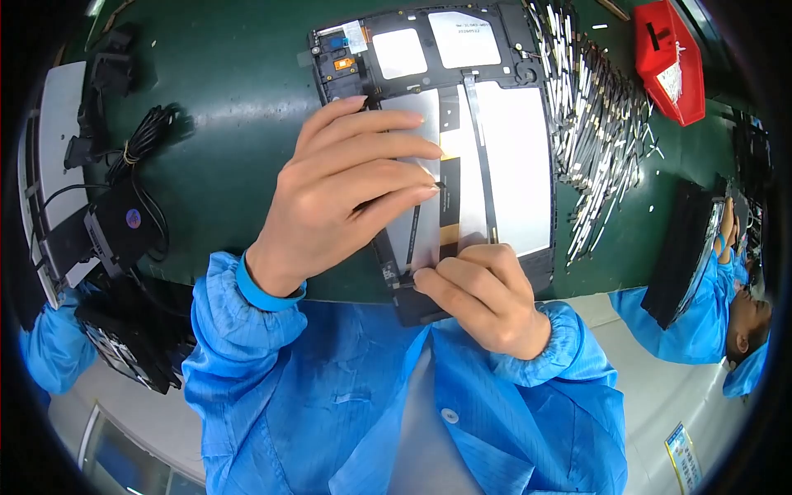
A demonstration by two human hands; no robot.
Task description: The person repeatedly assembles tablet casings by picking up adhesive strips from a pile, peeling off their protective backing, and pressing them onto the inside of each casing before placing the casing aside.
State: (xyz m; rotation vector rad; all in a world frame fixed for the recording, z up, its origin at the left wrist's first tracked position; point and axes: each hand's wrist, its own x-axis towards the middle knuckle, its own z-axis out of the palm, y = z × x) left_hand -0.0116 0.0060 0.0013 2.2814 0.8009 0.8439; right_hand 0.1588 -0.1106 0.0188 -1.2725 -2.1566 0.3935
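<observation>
An opened tablet (520, 165) lies on the table in front of me, with its silver inner plates, black frame and a long flat ribbon cable (481, 140) showing. My left hand (351, 181) reaches over its left side, thumb and index finger pinched on a small dark end, apparently of a thin black strip (414, 235). Part of that strip shows below the thumb, over the silver plate. At the tablet's lower edge, my right hand (487, 297) rests with bent fingers, thumb and index tips close together. What lies between those tips is hidden.
Right of the tablet spreads a pile of thin black and white strips (590, 124). Beyond it stands a red bin (693, 82) with small white pieces. A bundled black cable (148, 140) and a black box (128, 223) lie left. Co-workers in blue sleeves sit at both sides.
</observation>
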